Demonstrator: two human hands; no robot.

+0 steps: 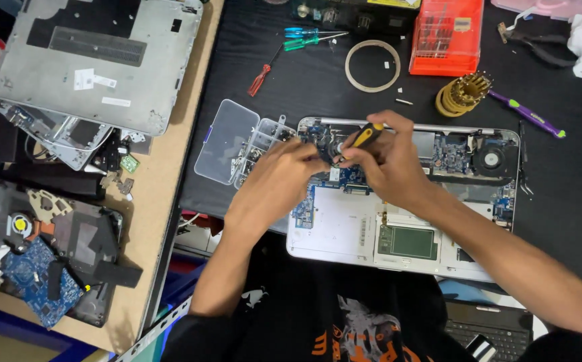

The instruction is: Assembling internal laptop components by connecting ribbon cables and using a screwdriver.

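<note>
An opened silver laptop base (344,231) lies on the black mat with its blue circuit board (455,153) and round fan (491,159) exposed. My right hand (388,161) grips a yellow-and-black screwdriver (366,136), its tip down on the board near the left end. My left hand (274,184) rests beside it, fingertips touching the board close to the screwdriver tip. What the left fingers pinch, if anything, is hidden.
A clear compartment box (237,142) with its lid open lies left of the laptop. Red (261,75), green and blue screwdrivers, a tape ring (372,65), an orange bit case (447,35), a brass bit holder (462,94) and a purple tool (528,114) lie behind. Dismantled laptop shells (96,60) and boards (39,278) crowd the wooden bench at left.
</note>
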